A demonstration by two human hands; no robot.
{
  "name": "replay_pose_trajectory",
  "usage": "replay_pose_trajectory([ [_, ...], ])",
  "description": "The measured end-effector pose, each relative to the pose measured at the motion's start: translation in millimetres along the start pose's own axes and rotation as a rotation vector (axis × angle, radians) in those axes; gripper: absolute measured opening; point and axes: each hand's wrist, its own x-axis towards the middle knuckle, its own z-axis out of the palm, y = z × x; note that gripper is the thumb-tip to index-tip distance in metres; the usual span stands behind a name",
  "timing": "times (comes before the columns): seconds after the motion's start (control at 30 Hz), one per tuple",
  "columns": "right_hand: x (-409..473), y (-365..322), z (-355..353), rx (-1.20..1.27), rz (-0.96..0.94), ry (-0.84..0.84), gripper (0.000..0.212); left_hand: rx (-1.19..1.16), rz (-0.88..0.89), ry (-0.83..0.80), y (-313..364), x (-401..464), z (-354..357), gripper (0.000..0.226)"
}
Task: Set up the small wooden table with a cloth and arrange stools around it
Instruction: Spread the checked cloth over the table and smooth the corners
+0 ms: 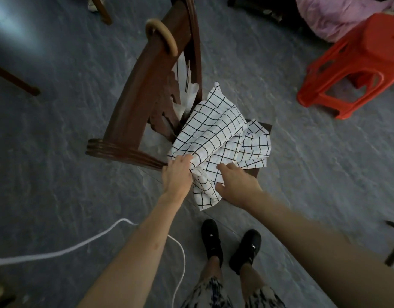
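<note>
A white cloth (216, 134) with a black grid pattern lies crumpled on the seat of a dark wooden armchair (133, 101). My left hand (177, 175) grips the cloth's near left edge beside the chair's armrest. My right hand (235, 184) rests on the cloth's near part with fingers spread and relaxed. A red plastic stool (356, 63) stands on the floor at the upper right. The small wooden table is not in view.
A wooden ring (161, 38) hangs on the chair's back. A white cable (84, 243) runs across the grey floor at lower left. Pink fabric (334, 16) lies at the top right. Wooden furniture legs (16, 81) stand at the left. My feet are just below the chair.
</note>
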Motion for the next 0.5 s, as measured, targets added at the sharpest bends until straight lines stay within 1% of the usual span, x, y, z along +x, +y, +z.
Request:
replay_pose_trajectory([
  [0.13,-7,10,-6,0.043,0.032,0.027,0.048,-0.073,0.155,-0.061,31,-9,-5,0.045],
  [0.27,-21,31,-10,0.154,0.121,0.037,0.048,-0.168,0.322,-0.104,77,-18,-15,0.032],
  [0.37,-38,54,-18,0.268,0.203,0.115,0.045,-0.232,0.423,-0.141,111,-22,-28,0.025],
  [0.5,-67,95,-35,0.284,0.262,0.256,0.043,-0.269,0.554,-0.266,160,-22,-49,0.029],
])
